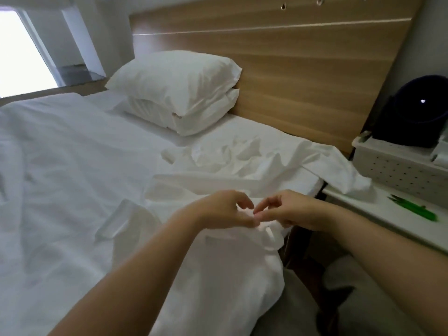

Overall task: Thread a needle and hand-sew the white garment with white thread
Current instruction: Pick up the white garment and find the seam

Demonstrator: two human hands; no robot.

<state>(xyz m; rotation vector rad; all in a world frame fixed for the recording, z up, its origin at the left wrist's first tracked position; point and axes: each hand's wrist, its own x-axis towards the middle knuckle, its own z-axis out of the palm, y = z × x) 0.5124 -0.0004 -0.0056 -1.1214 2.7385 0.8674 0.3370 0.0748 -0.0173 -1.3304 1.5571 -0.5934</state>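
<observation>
Bedding first: white sheets cover the bed (60, 166), creased across the left and bunched into sharp folds on the right near the head end. Two white pillows (179, 78) are stacked, the upper one plump, both leaning against a light wooden headboard (303, 76) with a thin pale strip running across it. Bright window (21, 52) at far left, washed out.

Right of the bed stands a white side table (363, 212); a corner of sheet drapes over its near edge. On it lies a long green object (412, 209), too blurred for me to name. Behind that sits a white perforated basket (392, 168) with a dark rounded object (417, 112) on top, one small bright spot on its face.

White garment (218, 275) lies over the bed's near right edge, spilling down toward me, directly under both hands.

Left hand (218, 210): fingers curled, thumb and forefinger pinching a small fold of the garment.

Right hand (291, 212): fingers curled, thumb and forefinger drawn to a point that meets the left fingertips. What it holds there I cannot tell; needle and thread are too fine to make out.
</observation>
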